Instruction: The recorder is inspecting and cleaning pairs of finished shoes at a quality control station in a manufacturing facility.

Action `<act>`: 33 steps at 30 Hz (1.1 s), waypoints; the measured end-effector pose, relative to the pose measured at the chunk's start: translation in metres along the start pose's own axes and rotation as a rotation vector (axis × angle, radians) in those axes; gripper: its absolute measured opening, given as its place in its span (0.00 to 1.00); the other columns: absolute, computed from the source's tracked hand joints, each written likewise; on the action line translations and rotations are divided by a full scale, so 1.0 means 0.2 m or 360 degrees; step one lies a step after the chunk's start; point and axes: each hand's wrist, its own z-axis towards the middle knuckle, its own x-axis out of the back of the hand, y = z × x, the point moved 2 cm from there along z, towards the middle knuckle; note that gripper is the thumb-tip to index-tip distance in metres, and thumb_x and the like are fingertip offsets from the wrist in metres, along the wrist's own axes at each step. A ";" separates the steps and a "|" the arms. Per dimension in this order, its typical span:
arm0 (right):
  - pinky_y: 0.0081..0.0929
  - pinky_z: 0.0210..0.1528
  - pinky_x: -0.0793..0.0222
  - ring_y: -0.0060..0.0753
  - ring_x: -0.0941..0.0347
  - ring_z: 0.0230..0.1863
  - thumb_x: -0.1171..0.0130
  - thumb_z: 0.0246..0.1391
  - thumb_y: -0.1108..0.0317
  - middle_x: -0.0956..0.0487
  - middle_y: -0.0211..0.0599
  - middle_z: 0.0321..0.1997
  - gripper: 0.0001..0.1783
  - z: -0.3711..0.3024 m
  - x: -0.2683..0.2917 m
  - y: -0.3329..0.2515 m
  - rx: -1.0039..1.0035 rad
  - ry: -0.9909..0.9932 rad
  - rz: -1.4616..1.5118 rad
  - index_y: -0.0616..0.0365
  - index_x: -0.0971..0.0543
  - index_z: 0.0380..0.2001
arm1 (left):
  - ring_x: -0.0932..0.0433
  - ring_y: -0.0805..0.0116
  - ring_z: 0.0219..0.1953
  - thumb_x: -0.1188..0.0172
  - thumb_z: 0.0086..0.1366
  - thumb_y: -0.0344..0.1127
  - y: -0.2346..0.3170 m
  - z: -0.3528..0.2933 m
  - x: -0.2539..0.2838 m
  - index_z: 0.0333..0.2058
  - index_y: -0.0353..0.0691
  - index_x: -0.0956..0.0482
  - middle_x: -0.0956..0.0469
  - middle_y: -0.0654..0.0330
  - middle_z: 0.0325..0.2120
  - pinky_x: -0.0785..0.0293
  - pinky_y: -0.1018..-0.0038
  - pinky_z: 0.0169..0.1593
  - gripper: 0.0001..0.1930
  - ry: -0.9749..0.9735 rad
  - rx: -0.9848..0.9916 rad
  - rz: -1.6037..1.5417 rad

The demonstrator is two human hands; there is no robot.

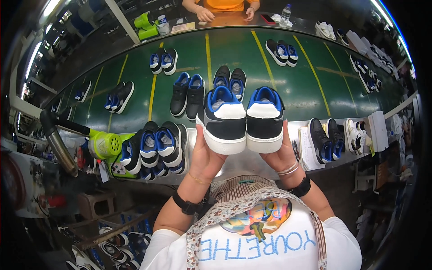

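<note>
Side by side, heels toward me, two black sneakers with blue linings, white heel patches and white soles are held up above the metal ledge. My left hand [206, 155] is closed around the outer side and sole of the left sneaker [225, 123]. The right sneaker [264, 125] is gripped the same way by my right hand [280, 155]. The inner sides of the two shoes almost touch. Most of my fingers are hidden behind and under the soles. Just beyond them, another pair of black sneakers [237, 83] stands on the green conveyor belt [288, 94].
More sneaker pairs [186, 95] are spread over the yellow-striped belt. Stacked sneakers [155, 146] and a green blower [105, 145] stand at my left. To the right are a notebook [307, 148], black sneakers [320, 140] and white shoes [356, 135]. Across the belt sits a person in orange [225, 5].
</note>
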 end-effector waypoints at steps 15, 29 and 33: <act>0.35 0.62 0.47 0.34 0.42 0.60 0.63 0.53 0.38 0.39 0.30 0.61 0.34 0.04 0.06 0.10 -0.0225 -0.0123 0.0378 0.46 0.42 0.58 | 0.36 0.63 0.54 0.70 0.65 0.57 -0.04 0.02 0.08 0.54 0.44 0.39 0.35 0.60 0.52 0.42 0.65 0.59 0.28 -0.0123 0.0039 -0.0191; 0.37 0.61 0.47 0.36 0.42 0.60 0.61 0.52 0.37 0.38 0.33 0.60 0.36 0.03 0.06 0.10 -0.0224 -0.0113 0.0418 0.47 0.41 0.58 | 0.35 0.64 0.54 0.70 0.65 0.57 -0.05 0.02 0.04 0.53 0.44 0.38 0.34 0.61 0.51 0.42 0.67 0.59 0.28 0.0045 0.0030 -0.0074; 0.37 0.62 0.47 0.35 0.43 0.60 0.61 0.52 0.38 0.38 0.33 0.60 0.36 0.03 0.06 0.09 -0.0217 -0.0141 0.0411 0.47 0.41 0.58 | 0.29 0.64 0.49 0.56 0.64 0.42 -0.06 0.02 0.03 0.48 0.42 0.32 0.28 0.59 0.46 0.32 0.68 0.53 0.17 0.0117 0.0026 -0.0180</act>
